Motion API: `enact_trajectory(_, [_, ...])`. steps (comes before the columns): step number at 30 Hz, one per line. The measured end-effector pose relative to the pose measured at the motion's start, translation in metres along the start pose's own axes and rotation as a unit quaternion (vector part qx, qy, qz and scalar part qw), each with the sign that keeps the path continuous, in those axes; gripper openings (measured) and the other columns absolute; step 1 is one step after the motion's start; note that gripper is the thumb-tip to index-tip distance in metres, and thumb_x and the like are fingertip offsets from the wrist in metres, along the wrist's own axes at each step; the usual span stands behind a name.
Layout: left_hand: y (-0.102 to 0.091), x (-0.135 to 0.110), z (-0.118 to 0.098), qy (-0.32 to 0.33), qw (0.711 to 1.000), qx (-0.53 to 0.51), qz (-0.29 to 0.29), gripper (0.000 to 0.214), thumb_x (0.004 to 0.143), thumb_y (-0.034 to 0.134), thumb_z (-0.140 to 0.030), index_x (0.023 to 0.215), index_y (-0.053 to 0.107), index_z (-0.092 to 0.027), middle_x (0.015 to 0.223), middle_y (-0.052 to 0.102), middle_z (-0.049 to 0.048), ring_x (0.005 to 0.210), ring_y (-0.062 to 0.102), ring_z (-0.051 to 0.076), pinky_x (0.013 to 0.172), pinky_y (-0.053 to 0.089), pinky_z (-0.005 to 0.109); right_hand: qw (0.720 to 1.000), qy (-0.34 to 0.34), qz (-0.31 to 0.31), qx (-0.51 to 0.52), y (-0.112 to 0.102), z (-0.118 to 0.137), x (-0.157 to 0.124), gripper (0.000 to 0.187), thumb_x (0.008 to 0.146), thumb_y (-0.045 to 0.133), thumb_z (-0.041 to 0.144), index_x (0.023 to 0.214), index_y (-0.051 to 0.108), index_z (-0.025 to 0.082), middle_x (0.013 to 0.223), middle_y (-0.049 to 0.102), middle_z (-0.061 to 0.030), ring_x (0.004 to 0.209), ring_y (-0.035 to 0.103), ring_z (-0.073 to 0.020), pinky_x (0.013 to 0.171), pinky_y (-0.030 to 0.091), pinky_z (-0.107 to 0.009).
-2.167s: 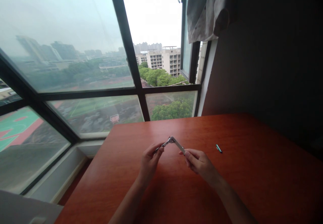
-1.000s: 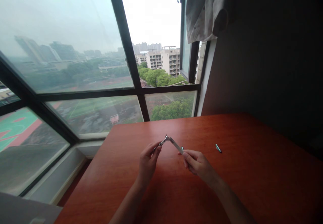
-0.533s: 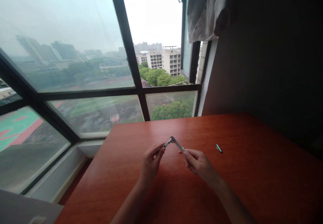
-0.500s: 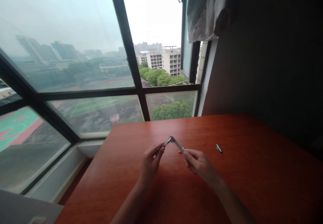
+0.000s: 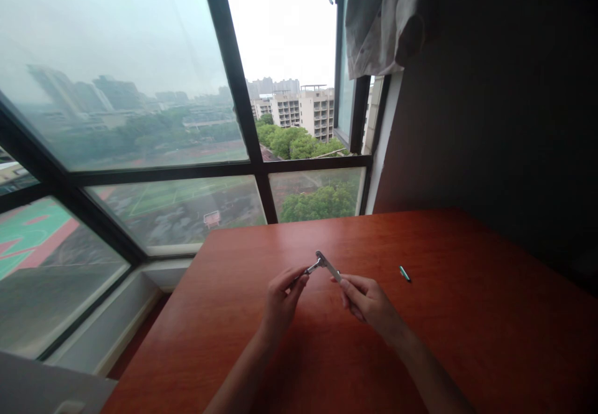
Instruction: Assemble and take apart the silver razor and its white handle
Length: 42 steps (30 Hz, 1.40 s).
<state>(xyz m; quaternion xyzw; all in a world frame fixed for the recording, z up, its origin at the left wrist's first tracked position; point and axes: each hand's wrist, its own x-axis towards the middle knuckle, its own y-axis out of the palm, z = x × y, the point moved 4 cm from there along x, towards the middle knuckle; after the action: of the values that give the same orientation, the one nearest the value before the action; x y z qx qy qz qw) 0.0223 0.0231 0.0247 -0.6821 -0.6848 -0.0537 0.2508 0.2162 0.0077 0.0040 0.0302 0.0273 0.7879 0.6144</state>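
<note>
Silver metal meets above the table [image 5: 448,339]: we hold a slim rod [image 5: 314,267] from one side and a flat bar [image 5: 333,268] from the other, and the two form a peak between our hands. Our left hand [image 5: 281,297] pinches the rod's near part between thumb and fingers; our right hand [image 5: 369,299] has the bar's lower end pinched, thumb on top. The rod's tip looks to touch the bar just below its upper end, though we cannot tell whether the two are joined or only pressed together. As we judge it, the weak point is that small meeting place: should either wrist twist, the tip could skid along the bar, and too hard a push could bend whichever is thinner. Both grips sit far from the contact, so a slight tremor would grow at the tip. If our fingertips loosened, the rod could drop and roll on the smooth, glossy wood. A small teal piece [image 5: 404,274] lies right of our right hand, well apart from it; a careless sweep of that forearm might knock it.
</note>
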Motion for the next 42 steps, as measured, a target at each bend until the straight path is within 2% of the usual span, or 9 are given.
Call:
enact_trajectory(3, [0.001,0.0,-0.001,0.012,1.0,0.001,0.008,0.025,0.085,0.062,-0.033,0.098,0.074,-0.015,0.076,0.067,0.006,0.067,0.056,0.016,0.06,0.044,0.023,1.0,0.006,0.002,0.005,0.0,0.001,0.0,0.046,0.086,0.053,0.053,0.102,0.066,0.011,0.058,0.05,0.0037,0.036,0.034,-0.0036,0.034,0.021,-0.018])
enact_trajectory(11, [-0.002,0.0,0.002,-0.004,1.0,0.015,-0.024,0.025,0.085,0.063,-0.034,0.098,0.074,-0.016,0.08,0.068,0.005,0.07,0.059,0.016,0.063,0.046,0.023,1.0,0.001,-0.003,-0.022,0.0,-0.001,0.0,0.047,0.087,0.051,0.054,0.101,0.066,0.011,0.058,0.049,0.004,0.036,0.034,-0.0048,0.034,0.021,-0.019])
enact_trajectory(15, [-0.006,0.0,0.007,-0.03,0.998,0.015,-0.053,0.028,0.084,0.063,-0.036,0.099,0.074,-0.015,0.08,0.069,0.005,0.071,0.06,0.017,0.063,0.046,0.023,0.992,-0.045,-0.029,-0.113,-0.002,0.004,0.0,0.045,0.089,0.048,0.051,0.089,0.07,0.012,0.056,0.049,0.0023,0.043,0.04,-0.0084,0.04,0.028,-0.021])
enact_trajectory(18, [-0.009,0.001,0.011,-0.048,0.997,0.014,-0.066,0.03,0.083,0.064,-0.037,0.099,0.074,-0.014,0.078,0.069,0.005,0.07,0.06,0.017,0.062,0.046,0.023,0.968,-0.106,-0.068,-0.217,-0.005,0.012,-0.001,0.042,0.091,0.047,0.047,0.082,0.073,0.014,0.057,0.054,-0.0003,0.054,0.049,-0.0129,0.051,0.037,-0.023])
enact_trajectory(22, [-0.006,0.001,0.012,-0.039,0.999,0.013,-0.035,0.031,0.082,0.064,-0.038,0.098,0.075,-0.014,0.077,0.069,0.0058,0.07,0.06,0.017,0.061,0.047,0.024,0.945,-0.141,-0.1,-0.278,-0.008,0.017,-0.001,0.039,0.091,0.047,0.042,0.097,0.074,0.015,0.063,0.061,-0.0032,0.061,0.056,-0.0172,0.058,0.04,-0.026])
enact_trajectory(24, [-0.003,0.001,0.012,-0.027,0.999,0.017,-0.008,0.029,0.083,0.063,-0.037,0.098,0.075,-0.015,0.079,0.069,0.0063,0.07,0.059,0.017,0.061,0.047,0.024,0.941,-0.141,-0.106,-0.288,-0.009,0.016,-0.001,0.039,0.092,0.046,0.041,0.1,0.074,0.015,0.065,0.063,-0.0043,0.061,0.057,-0.0178,0.058,0.041,-0.026])
enact_trajectory(27, [0.0,0.001,0.01,-0.012,1.0,0.024,0.007,0.028,0.084,0.062,-0.036,0.097,0.075,-0.015,0.078,0.069,0.0066,0.069,0.059,0.017,0.06,0.047,0.023,0.936,-0.146,-0.112,-0.301,-0.01,0.015,-0.001,0.04,0.092,0.045,0.041,0.093,0.075,0.015,0.065,0.063,-0.0049,0.061,0.057,-0.0182,0.058,0.04,-0.026])
enact_trajectory(39, [-0.01,0.0,0.012,-0.046,0.996,0.029,-0.071,0.031,0.083,0.064,-0.039,0.099,0.074,-0.015,0.08,0.07,0.0058,0.071,0.061,0.018,0.062,0.047,0.023,0.94,-0.147,-0.083,-0.297,-0.005,0.017,-0.001,0.041,0.093,0.044,0.041,0.083,0.074,0.016,0.059,0.058,-0.0017,0.057,0.055,-0.0163,0.056,0.037,-0.025])
enact_trajectory(42, [-0.01,0.001,0.013,-0.045,0.996,0.028,-0.066,0.032,0.082,0.064,-0.04,0.098,0.075,-0.015,0.079,0.07,0.0058,0.07,0.06,0.017,0.061,0.047,0.024,0.941,-0.151,-0.088,-0.29,-0.006,0.016,-0.001,0.041,0.094,0.042,0.041,0.091,0.074,0.015,0.061,0.059,-0.0022,0.06,0.056,-0.0173,0.058,0.039,-0.026])
